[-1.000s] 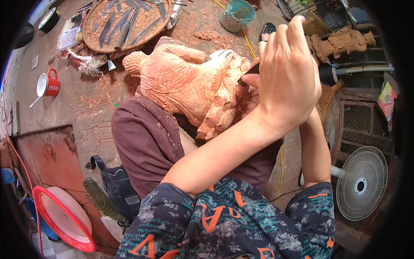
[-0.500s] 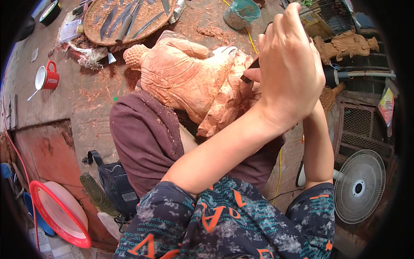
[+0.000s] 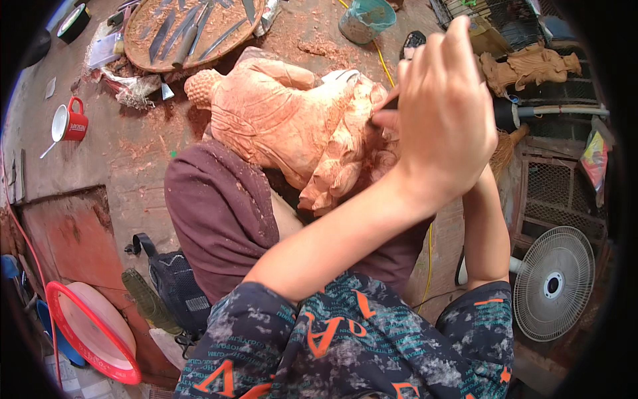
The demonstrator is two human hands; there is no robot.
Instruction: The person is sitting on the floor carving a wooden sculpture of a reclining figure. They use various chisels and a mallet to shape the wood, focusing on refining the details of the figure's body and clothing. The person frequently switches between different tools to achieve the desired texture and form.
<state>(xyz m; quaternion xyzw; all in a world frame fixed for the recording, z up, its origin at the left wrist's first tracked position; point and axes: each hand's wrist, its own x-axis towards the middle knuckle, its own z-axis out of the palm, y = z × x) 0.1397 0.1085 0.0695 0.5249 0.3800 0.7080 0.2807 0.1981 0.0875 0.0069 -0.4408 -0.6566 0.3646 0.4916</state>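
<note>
A reddish wooden carving of a robed seated figure (image 3: 266,113) lies on its side across my lap, its knobbly head to the left. My left hand (image 3: 445,110) is raised over the figure's right end, fingers curled, its back toward me. Beside its palm shows the dark end of a carving tool (image 3: 392,104), close to the carved folds, with a fingertip against it. The rest of the tool is hidden behind the hand. My right forearm (image 3: 485,226) rises behind the left wrist; the right hand itself is hidden.
A round woven tray (image 3: 143,56) holds several blades and chisels among shavings. Around me are a red mug (image 3: 78,125), a teal bucket (image 3: 379,30), another wooden figure (image 3: 531,68), a fan (image 3: 553,284), a red-rimmed basin (image 3: 56,312) and a dark bag (image 3: 179,286). A yellow cord (image 3: 428,266) crosses the floor.
The whole view has shifted slightly. My left hand has moved a little lower and left, still at the carving's right end. The carving lies in the same pose.
</note>
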